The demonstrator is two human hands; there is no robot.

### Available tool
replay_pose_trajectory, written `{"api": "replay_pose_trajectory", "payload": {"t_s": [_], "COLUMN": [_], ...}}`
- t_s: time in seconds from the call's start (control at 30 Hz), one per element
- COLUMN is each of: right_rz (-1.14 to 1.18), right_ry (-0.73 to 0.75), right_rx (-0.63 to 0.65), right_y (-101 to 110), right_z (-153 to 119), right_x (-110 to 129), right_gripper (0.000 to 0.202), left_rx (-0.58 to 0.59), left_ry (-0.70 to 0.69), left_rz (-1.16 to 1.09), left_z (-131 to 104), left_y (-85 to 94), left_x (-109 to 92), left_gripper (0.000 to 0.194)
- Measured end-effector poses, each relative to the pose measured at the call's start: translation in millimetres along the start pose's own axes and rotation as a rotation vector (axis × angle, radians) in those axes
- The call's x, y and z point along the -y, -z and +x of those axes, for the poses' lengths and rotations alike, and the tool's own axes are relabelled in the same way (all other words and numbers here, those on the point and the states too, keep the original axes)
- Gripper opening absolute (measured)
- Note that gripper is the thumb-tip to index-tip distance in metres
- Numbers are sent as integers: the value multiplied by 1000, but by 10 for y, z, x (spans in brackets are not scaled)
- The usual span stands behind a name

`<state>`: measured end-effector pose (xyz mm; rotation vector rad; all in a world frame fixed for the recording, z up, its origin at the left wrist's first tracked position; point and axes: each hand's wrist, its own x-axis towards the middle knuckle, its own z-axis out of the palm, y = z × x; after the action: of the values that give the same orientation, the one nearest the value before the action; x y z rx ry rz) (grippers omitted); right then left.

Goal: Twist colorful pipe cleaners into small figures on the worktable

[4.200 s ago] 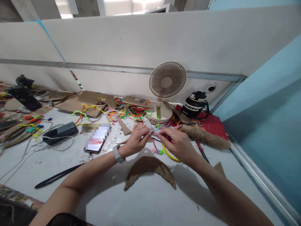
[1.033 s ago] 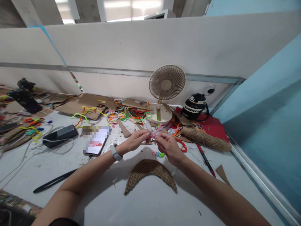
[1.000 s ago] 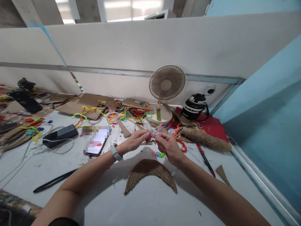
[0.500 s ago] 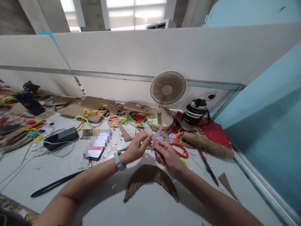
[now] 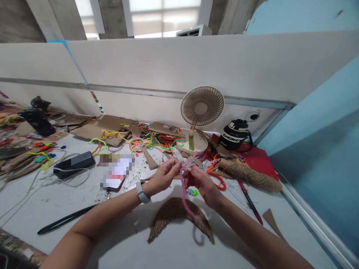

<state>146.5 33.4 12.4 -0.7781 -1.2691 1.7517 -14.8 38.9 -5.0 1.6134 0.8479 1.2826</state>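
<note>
A bent pink pipe cleaner is pinched between the thumb and fingers of my left hand. One end of it points up toward the fan, and the rest hangs down over the crescent. My right hand is closed right beside it, fingertips together; a small pale or shiny bit shows there, too small to name. Below both hands, a brown ribbed crescent, apparently wrapped in twine, lies on the white table. Small blue and green fuzzy pieces sit just behind the crescent.
A small fan stands at the back amid colourful pipe cleaners and cardboard. To the right are a black jar-shaped container, a twine roll and a red-black pen. A phone and black power bank lie left.
The pink pipe cleaner now hangs down between my hands over the crescent. My right hand has shifted slightly and turned, uncovering the blue and green pieces. My left hand has barely moved.
</note>
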Motion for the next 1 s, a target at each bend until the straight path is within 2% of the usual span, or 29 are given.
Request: {"api": "replay_pose_trajectory", "payload": {"t_s": [0.1, 0.23, 0.47, 0.7, 0.8, 0.9, 1.0], "right_rz": [11, -81, -376, -200, -179, -165, -35], "right_ry": [99, 208, 497, 349, 324, 367, 488], "right_rx": [-71, -99, -216, -277, -339, -456, -633], "right_y": [28, -15, 74, 136, 234, 412, 527], "right_z": [25, 27, 33, 95, 140, 178, 175], "right_x": [32, -22, -51, 97, 208, 383, 545], "right_gripper": [30, 26, 10, 23, 29, 30, 33], "left_rx": [75, 110, 99, 70, 30, 8, -23], "left_ry": [75, 152, 175, 216, 215, 177, 88], "left_rz": [-137, -325, -357, -381, -348, -278, -115], "left_z": [12, 7, 0, 55, 85, 102, 98], "left_y": [-5, -53, -70, -23, 6, 28, 35], "left_x": [-5, 14, 49, 15, -3, 10, 51], "left_gripper": [41, 42, 41, 43, 45, 46, 44]}}
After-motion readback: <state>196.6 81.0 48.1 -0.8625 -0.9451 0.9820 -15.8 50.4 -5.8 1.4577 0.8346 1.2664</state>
